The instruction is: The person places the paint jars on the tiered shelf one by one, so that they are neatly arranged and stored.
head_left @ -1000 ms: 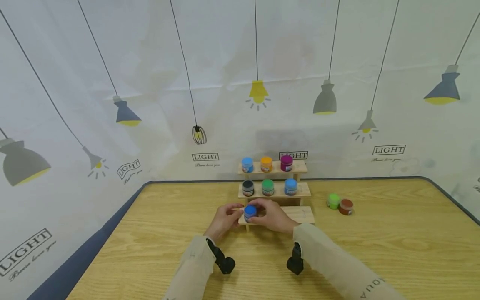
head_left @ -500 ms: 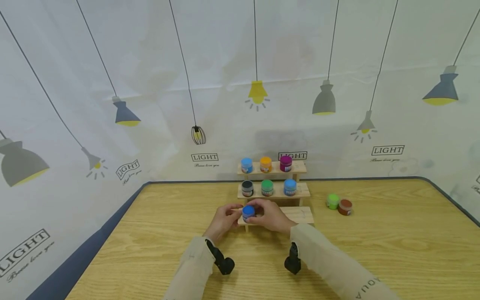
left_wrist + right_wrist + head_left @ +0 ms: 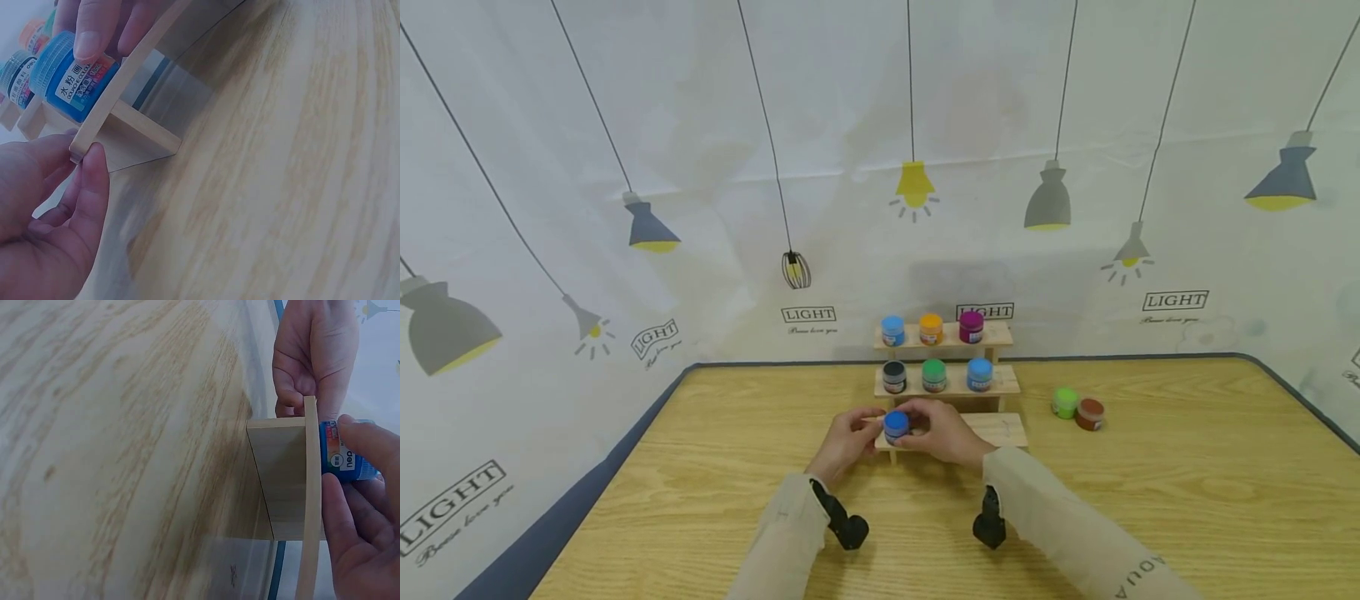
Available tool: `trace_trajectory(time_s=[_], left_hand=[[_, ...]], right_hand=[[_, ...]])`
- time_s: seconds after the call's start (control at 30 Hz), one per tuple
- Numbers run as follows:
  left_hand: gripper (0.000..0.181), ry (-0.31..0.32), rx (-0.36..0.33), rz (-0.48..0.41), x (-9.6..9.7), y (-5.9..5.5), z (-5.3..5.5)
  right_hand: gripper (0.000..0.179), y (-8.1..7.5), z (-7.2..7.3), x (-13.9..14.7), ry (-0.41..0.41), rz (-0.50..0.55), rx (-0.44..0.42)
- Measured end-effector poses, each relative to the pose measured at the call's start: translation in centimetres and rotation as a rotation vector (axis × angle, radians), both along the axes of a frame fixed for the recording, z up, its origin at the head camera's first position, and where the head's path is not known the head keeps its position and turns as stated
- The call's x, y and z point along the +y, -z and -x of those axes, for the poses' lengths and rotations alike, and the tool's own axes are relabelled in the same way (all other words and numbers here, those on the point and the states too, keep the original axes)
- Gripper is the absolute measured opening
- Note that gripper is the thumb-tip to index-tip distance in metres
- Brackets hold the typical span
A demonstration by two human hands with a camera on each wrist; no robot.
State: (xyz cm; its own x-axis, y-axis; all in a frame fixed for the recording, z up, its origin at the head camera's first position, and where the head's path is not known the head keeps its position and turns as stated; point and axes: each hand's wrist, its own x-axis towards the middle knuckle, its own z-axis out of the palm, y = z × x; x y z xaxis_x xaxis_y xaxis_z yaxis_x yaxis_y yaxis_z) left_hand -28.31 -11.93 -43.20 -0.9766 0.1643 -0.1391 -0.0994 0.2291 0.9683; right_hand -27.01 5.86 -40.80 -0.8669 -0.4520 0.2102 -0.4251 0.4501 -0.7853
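Note:
A blue gouache paint jar stands upright at the left end of the bottom step of a wooden tiered shelf. My right hand grips this jar between thumb and fingers, and the right wrist view shows its thumb and fingertips against the jar. At the step's left end, my left hand pinches the board. Its thumb and index finger meet at the board's edge in the left wrist view, just beside the jar. Part of the jar is hidden behind the right fingers.
Black, green and blue jars line the middle step. Light blue, orange and purple jars occupy the top one. Right of the shelf, a lime green jar and a brown jar stand on the wooden table. A printed curtain hangs behind.
Hardly anything differs. The head view has shifted very slightly, while both hands keep their holds on the blue jar and the shelf end.

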Motion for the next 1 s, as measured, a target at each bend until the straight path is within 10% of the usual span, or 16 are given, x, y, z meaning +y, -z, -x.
trace_trajectory(time_s=[1.0], left_hand=[[0.029,-0.015,0.003,0.043,0.1,0.1,0.1]], right_hand=[[0.034,-1.1,-2.3,3.6,0.012,0.026,-0.022]])
